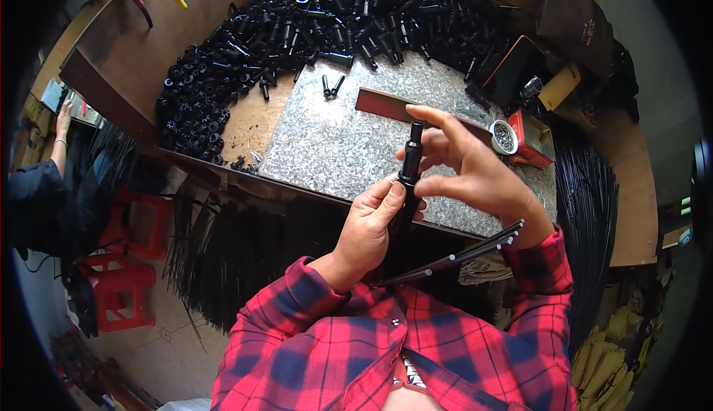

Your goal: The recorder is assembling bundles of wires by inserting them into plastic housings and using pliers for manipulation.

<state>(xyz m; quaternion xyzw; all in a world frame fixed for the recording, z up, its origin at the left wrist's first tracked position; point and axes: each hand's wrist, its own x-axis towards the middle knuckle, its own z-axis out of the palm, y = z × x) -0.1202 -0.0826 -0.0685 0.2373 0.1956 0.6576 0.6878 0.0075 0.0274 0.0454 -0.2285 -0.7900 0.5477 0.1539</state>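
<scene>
Upright in front of me stands a black stepped tube part [411, 160], narrower at its top, with a pale ring near its middle. My left hand [369, 221] is wrapped around its lower section, thumb pressed just at the ring. Thin black ribs with whitish round tips [475, 250] fan out to the right below my hands, like those of an umbrella frame; where they join the tube is hidden. Curved around the tube's right side is my right hand [475, 162], fingers apart, index finger near the top and thumb close to the ring. Some of its fingertips pass behind the tube.
Beyond the speckled board [312, 143] lies a big heap of black tube parts [334, 24], with black toothed rings [194, 114] at left. A reddish-brown bar [382, 105], a white cup of small parts [503, 137] and a red box [532, 140] are near my right hand. A co-worker's arm [61, 140] shows far left.
</scene>
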